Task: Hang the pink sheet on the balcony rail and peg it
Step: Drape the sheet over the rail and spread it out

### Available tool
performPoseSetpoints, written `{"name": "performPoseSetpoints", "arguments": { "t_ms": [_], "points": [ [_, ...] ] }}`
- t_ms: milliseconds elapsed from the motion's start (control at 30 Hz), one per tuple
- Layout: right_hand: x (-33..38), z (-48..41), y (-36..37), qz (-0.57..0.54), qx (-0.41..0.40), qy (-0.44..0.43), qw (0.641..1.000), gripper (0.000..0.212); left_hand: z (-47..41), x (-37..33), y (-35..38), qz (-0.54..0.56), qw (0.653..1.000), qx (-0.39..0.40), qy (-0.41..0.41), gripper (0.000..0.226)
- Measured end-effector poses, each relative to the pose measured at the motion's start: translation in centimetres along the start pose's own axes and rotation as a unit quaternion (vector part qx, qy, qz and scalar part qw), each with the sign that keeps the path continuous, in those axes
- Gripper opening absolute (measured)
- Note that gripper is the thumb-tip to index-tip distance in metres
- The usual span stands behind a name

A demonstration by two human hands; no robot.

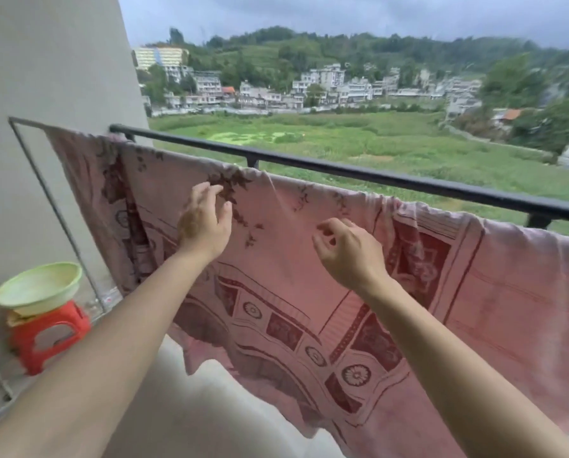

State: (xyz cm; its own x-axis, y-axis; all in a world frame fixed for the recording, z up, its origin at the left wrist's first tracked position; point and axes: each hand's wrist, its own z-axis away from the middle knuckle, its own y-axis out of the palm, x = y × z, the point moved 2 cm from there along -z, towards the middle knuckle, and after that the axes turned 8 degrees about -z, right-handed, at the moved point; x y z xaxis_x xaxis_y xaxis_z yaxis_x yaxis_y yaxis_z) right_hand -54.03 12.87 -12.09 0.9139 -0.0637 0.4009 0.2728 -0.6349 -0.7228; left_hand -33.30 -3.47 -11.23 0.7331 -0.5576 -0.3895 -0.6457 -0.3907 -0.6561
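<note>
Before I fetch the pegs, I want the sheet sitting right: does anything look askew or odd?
Yes. The pink sheet hangs unevenly: bunched where it drapes on the left, its bottom edge slanting lower toward the right. It appears draped over a thin line in front of the black rail, not the rail itself. No pegs show.

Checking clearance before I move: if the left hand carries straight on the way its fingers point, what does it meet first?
Probably the pink patterned cotton sheet draped in front of the left hand, near its top fold; the black metal rail lies beyond. Depth is unclear.
</note>
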Motion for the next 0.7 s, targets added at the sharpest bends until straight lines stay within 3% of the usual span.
{"name": "performPoseSetpoints", "arguments": {
  "t_ms": [100,233,467,700],
  "points": [
    [4.8,-4.2,6.1,-0.040,0.008,-0.065,0.997,0.030,-0.5,7.5,-1.3,-0.046,0.997,0.001,-0.061,0.042],
    [9.7,-8.7,16.9,-0.081,0.095,-0.100,0.987,0.037,-2.0,17.4,-2.3,-0.120,0.983,0.032,-0.132,0.056],
    [17.7,-18.9,33.9,-0.167,0.234,-0.078,0.955,0.044,-9.3,33.6,-1.9,-0.222,0.925,0.178,-0.252,0.078],
    [25.9,-28.7,44.3,-0.233,0.254,-0.104,0.933,0.043,-17.0,43.7,-2.6,-0.176,0.928,0.138,-0.298,0.073]
  ]
}}
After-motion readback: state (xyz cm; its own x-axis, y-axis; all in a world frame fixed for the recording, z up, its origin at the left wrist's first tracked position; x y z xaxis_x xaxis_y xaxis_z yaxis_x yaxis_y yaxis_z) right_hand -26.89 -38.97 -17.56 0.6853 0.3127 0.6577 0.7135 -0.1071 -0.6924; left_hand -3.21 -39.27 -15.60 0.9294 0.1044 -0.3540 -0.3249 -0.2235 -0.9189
